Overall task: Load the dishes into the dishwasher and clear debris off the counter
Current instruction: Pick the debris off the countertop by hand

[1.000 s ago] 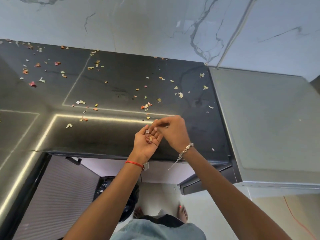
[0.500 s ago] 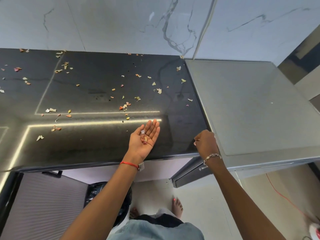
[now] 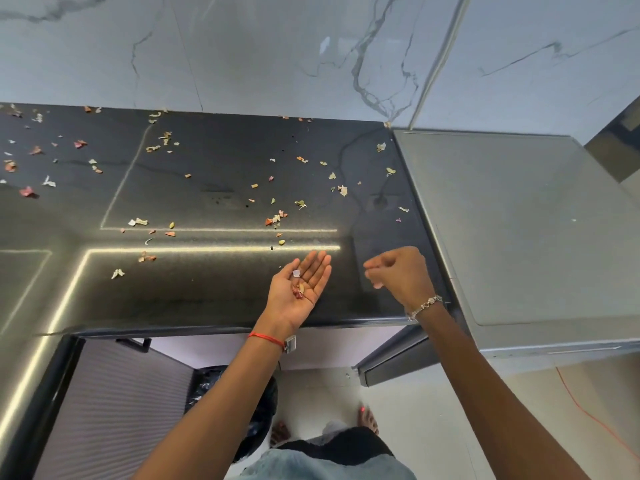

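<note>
The left grip [image 3: 289, 299] lies palm up with fingers spread flat, cupping a few red and white scraps [image 3: 298, 292] over the near edge of the dark bench [image 3: 207, 299]. The right grip [image 3: 398, 271] hovers just right of it, fingers curled, thumb against forefinger; whether it pinches anything, I cannot tell. Loose debris [image 3: 277, 218], pink, orange and pale flakes, lies scattered over the bench farther off and to the left of both.

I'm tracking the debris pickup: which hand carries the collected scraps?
The left hand, palm up and open, with scraps lying in it; the right hand is curled knuckles-up, nothing visible in it.
</note>
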`<state>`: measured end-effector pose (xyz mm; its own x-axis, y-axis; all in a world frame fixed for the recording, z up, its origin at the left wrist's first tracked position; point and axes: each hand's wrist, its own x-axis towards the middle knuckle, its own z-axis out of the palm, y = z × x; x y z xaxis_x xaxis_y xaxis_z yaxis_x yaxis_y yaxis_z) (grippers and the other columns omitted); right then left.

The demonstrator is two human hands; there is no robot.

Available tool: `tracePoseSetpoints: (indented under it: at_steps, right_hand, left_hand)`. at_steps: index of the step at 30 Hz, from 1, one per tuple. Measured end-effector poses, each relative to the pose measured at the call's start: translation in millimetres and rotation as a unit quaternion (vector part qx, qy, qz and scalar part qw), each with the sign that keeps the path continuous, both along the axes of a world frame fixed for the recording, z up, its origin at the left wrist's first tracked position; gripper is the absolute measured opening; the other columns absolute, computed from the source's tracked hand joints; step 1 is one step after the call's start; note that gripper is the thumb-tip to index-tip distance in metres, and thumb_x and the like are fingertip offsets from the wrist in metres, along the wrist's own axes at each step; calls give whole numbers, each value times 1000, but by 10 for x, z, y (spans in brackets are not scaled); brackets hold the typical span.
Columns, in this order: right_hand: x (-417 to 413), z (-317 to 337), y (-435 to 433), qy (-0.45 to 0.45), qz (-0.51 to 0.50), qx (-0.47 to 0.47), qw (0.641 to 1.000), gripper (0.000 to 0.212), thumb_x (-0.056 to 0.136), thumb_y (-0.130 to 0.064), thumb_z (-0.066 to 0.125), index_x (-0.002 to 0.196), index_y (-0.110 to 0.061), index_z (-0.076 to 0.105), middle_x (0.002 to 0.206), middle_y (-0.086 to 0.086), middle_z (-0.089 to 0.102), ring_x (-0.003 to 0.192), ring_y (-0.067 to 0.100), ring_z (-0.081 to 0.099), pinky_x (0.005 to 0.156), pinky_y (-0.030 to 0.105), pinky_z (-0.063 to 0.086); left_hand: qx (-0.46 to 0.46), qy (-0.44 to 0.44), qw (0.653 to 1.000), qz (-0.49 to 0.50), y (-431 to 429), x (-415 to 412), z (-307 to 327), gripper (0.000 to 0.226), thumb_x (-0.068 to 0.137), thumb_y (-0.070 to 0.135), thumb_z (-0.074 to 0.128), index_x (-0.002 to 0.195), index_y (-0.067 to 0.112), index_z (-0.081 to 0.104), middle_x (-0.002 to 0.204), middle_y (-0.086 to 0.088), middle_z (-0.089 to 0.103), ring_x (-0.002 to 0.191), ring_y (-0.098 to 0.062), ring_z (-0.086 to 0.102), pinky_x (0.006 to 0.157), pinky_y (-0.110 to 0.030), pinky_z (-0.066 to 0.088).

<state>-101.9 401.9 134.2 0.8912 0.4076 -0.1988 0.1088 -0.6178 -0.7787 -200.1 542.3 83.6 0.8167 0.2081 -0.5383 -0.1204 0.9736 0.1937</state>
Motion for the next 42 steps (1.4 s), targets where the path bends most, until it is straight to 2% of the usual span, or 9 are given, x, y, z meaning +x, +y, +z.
tracePoseSetpoints:
  at_steps: [8, 14, 17, 23, 25, 29, 32, 38, 42]
  right_hand:
    - [-279, 145, 567, -65, 122, 44, 989, 12, 69, 3, 73, 79, -3, 74, 72, 4, 69, 60, 2, 59, 60, 2, 46]
    - [274, 117, 506, -142, 42, 107, 983, 14, 80, -3, 64, 91, -7, 73, 84, 3, 71, 73, 6, 62, 68, -1, 42]
    - [780, -80, 382, -148, -24, 21, 989, 28, 86, -1, 55, 114, -3, 63, 115, 12, 64, 103, 18, 60, 86, 7, 38]
    - [1540, -403, 260, -64, 71, -181, 979, 57, 96, -14, 46, 146, -4, 21, 156, 10, 8, 144, 25, 12, 114, 30, 18]
    - [1631, -448, 260, -53, 112, -251, 960, 56, 97, -14, 43, 146, -4, 18, 156, 11, 7, 144, 26, 11, 114, 31, 17]
    - [1537, -437, 279, -172, 86, -303, 933, 31, 98, -2, 31, 123, 2, 50, 128, 19, 52, 116, 29, 52, 94, 29, 41]
    - [1416, -404, 327, -201, 107, -313, 922, 25, 94, 4, 36, 104, 1, 58, 111, 17, 59, 104, 28, 56, 82, 28, 44]
    - [1464, -359, 353, -198, 112, -269, 936, 22, 88, 11, 43, 98, 2, 60, 107, 18, 58, 102, 29, 53, 72, 26, 40]
    - [1928, -288, 460, -146, 27, -132, 980, 16, 88, 3, 53, 93, 7, 68, 97, 17, 67, 94, 27, 63, 72, 15, 37]
  left_hand:
    - [18, 21, 999, -29, 6, 225, 165, 35, 100, 18, 31, 89, 2, 61, 72, -12, 70, 63, -20, 70, 58, -26, 57]
    - [-16, 24, 1000, -8, 74, 491, 166, 34, 99, 13, 34, 86, -4, 61, 75, -19, 70, 64, -29, 70, 61, -37, 57]
    - [-32, 23, 999, 2, 142, 693, 153, 34, 99, 13, 35, 88, -6, 61, 78, -21, 70, 66, -32, 70, 62, -39, 57]
    - [-10, 29, 1000, 3, 320, 1155, 116, 37, 99, 14, 34, 85, -5, 62, 79, -20, 70, 68, -30, 71, 60, -38, 57]
    - [-4, 30, 1000, 0, 358, 1301, 111, 36, 99, 13, 35, 85, -5, 63, 80, -19, 70, 69, -30, 71, 62, -39, 57]
    - [3, 34, 999, -10, 360, 1585, 112, 35, 99, 14, 35, 87, -4, 63, 82, -18, 70, 72, -29, 71, 70, -37, 57]
    - [2, 33, 999, -14, 348, 1742, 121, 34, 99, 14, 35, 89, -3, 62, 82, -18, 71, 71, -30, 71, 68, -38, 57]
    - [0, 19, 1000, 0, 441, 1847, 126, 33, 98, 13, 36, 89, -4, 62, 85, -19, 70, 74, -31, 71, 66, -39, 58]
    - [0, 15, 1000, 13, 508, 1878, 109, 33, 98, 14, 36, 90, -4, 63, 86, -18, 70, 75, -30, 71, 68, -39, 58]
